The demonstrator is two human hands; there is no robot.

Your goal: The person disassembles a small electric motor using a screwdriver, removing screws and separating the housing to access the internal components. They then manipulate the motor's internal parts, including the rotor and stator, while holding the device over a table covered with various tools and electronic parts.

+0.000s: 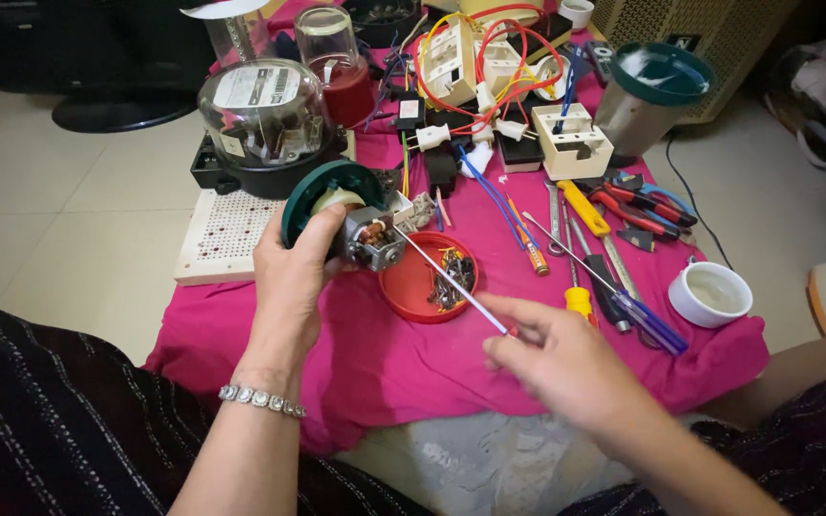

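Observation:
My left hand grips a small electric motor fixed to a round dark green base, held tilted above the pink cloth. My right hand holds a long thin screwdriver by its handle end; the shaft slants up-left and its tip touches the motor. Below the shaft sits a shallow red lid with several screws and small metal parts in it.
More screwdrivers, pliers, a white cup, white socket boxes with red and yellow wires, a glass-domed meter, a blender jar and a white perforated board crowd the cloth. Tiled floor lies left.

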